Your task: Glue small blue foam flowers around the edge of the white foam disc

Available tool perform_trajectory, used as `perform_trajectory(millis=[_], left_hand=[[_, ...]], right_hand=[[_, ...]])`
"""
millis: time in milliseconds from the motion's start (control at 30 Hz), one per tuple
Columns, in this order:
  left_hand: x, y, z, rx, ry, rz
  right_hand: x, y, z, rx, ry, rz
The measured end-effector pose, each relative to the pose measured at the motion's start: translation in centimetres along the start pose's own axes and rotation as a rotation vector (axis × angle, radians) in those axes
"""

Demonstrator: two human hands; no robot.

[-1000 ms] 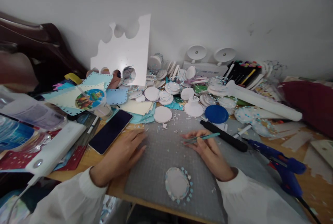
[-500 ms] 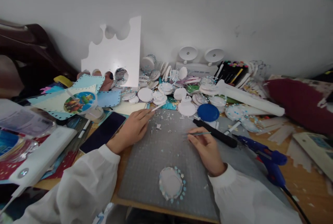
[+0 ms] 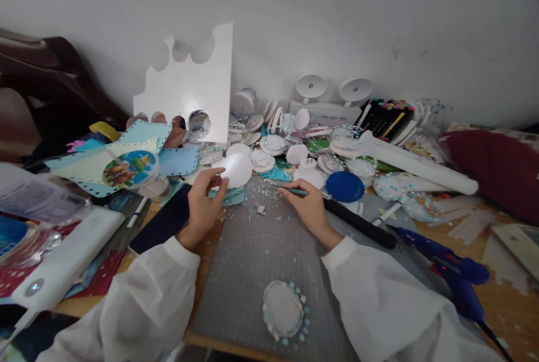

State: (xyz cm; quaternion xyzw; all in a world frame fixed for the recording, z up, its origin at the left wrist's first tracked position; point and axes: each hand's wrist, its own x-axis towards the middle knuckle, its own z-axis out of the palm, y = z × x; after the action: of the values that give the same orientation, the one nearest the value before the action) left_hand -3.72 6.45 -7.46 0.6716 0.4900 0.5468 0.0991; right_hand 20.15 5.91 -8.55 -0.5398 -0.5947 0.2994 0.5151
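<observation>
Left hand (image 3: 204,205) covers the edge of a white disc (image 3: 237,166); right hand (image 3: 309,209) hides part of a slim teal tool (image 3: 295,190), tip blurred. Lettering (image 3: 334,117) on a white box (image 3: 324,110) is illegible; the frame crops a black cord (image 3: 490,335).

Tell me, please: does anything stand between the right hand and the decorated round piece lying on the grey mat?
Nothing tall is visible between the right hand and the decorated round piece; only tiny scraps lie scattered on the grey mat between them.
</observation>
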Motion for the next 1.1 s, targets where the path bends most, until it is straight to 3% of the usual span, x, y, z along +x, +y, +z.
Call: perform_trajectory(millis=[167,533,733,900,1100], left_hand=[[-0.2,-0.3,-0.3,-0.049,0.013,-0.060],[-0.3,0.0,-0.2,-0.062,0.014,-0.069],[-0.3,0.6,-0.3,-0.018,0.011,-0.016],[-0.6,1.1,-0.3,0.185,-0.177,0.231],[-1.0,1.7,0.0,0.216,-0.564,0.399]], right_hand=[[1.4,1.1,1.2,-0.115,-0.005,-0.105],[3.1,1.2,1.6,-0.363,-0.289,-0.291],[1.4,0.1,0.8,-0.354,-0.485,-0.355],[-0.8,-0.6,-1.4,-0.303,-0.567,-0.327],[-2.3,-0.6,-4.0,-0.239,-0.369,-0.192]])
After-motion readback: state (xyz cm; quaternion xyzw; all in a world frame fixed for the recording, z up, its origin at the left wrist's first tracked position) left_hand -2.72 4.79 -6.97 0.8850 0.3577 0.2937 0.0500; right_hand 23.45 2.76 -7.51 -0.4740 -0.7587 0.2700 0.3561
